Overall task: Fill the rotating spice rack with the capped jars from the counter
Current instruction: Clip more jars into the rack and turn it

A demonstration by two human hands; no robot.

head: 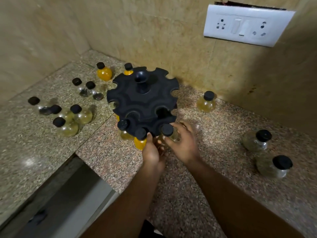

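A black two-tier spice rack [142, 98] with notched slots and a centre knob stands on the granite counter [205, 194]. Its lower tier holds a pale jar [123, 128] and an orange-filled jar [140, 140] at the front. My right hand [184, 143] grips a clear black-capped jar [169, 133] at a front slot of the lower tier. My left hand [152, 152] is beside the orange jar, its fingers touching it near the rack's edge. Several capped jars [75, 117] stand loose on the left counter.
Two orange jars [103, 72] stand behind the rack by the wall. A pale jar [206, 102] is to the right of the rack, and two clear jars [257, 140] sit further right. A white socket plate [247, 24] is on the wall. The counter edge drops off at lower left.
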